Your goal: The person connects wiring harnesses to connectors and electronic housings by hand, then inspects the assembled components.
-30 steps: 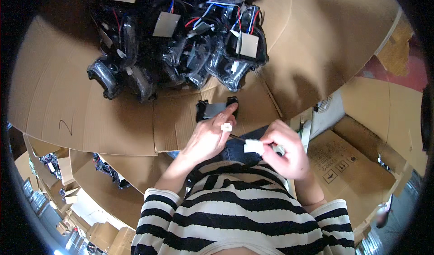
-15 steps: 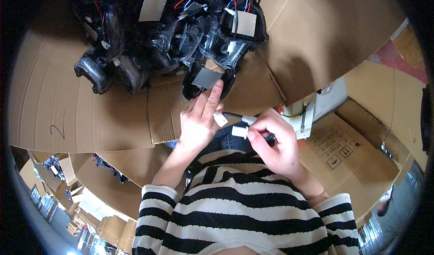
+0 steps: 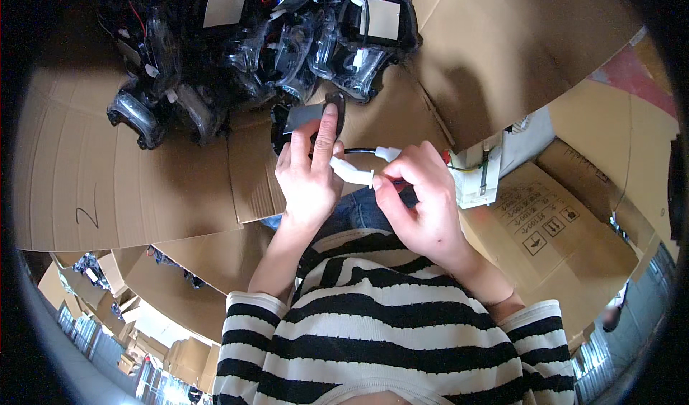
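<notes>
My left hand (image 3: 308, 172) grips a black lamp-like part (image 3: 305, 118) with a grey label, holding it against the cardboard sheet (image 3: 143, 182). From that part a black cable runs to a white plug connector (image 3: 352, 172). My right hand (image 3: 416, 197) pinches that connector's end between thumb and fingers, and a second small white plug (image 3: 389, 152) shows just above its knuckles. The two hands almost touch over my lap.
A heap of black lamp parts (image 3: 265, 32) with red and blue wires and grey labels lies at the top. A white plastic piece with wires (image 3: 475, 179) sits at my right. Cardboard boxes (image 3: 560, 225) stand to the right and lower left.
The view has shifted down so the heap sits higher. My left hand has brought the black part nearer, and my right hand has moved up to the white connector.
</notes>
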A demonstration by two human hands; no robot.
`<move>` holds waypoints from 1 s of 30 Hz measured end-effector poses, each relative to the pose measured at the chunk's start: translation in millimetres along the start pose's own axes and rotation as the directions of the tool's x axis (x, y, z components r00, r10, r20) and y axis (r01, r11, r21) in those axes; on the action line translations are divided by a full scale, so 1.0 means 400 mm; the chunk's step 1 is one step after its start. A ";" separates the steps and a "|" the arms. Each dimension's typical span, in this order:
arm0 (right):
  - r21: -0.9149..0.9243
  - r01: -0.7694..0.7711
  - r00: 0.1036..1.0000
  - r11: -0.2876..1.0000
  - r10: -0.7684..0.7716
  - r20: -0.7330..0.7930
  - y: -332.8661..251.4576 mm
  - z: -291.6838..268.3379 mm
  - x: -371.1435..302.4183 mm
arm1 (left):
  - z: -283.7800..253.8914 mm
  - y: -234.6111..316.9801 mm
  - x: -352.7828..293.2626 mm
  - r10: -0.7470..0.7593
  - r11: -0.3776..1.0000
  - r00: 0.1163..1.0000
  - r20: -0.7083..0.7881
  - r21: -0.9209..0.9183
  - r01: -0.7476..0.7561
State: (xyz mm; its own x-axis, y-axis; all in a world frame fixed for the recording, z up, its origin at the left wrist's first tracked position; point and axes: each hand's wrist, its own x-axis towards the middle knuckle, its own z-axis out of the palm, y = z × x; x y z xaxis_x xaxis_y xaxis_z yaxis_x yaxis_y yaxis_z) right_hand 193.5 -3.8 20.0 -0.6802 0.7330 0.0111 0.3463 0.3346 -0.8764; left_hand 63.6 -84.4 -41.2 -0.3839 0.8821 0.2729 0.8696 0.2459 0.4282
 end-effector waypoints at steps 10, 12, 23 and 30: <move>-0.215 0.073 0.989 0.974 -0.098 -0.112 0.022 0.021 0.026 | 0.004 0.017 0.022 -0.043 0.999 0.992 0.121 0.018 0.042; -0.189 0.098 0.979 0.977 -0.128 -0.158 0.033 0.024 0.038 | 0.009 0.016 0.028 -0.027 1.000 0.991 0.129 -0.011 0.029; 0.308 -0.292 0.950 0.905 0.240 0.199 -0.003 -0.156 0.010 | -0.043 -0.029 0.009 -0.036 0.372 0.876 0.480 -0.808 0.458; 0.299 -0.182 0.950 0.937 0.089 0.300 0.003 -0.158 0.025 | -0.075 -0.039 -0.009 0.062 0.169 0.875 0.480 -0.869 0.465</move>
State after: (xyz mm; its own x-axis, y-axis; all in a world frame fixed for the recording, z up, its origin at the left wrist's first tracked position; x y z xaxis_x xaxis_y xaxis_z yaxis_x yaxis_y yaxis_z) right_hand 228.0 41.2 49.4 -0.8090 0.5485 -0.2114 0.2548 0.0031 -0.9670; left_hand 42.3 -103.3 -22.9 -0.1323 0.9800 -0.1484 -0.3012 0.1029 0.9480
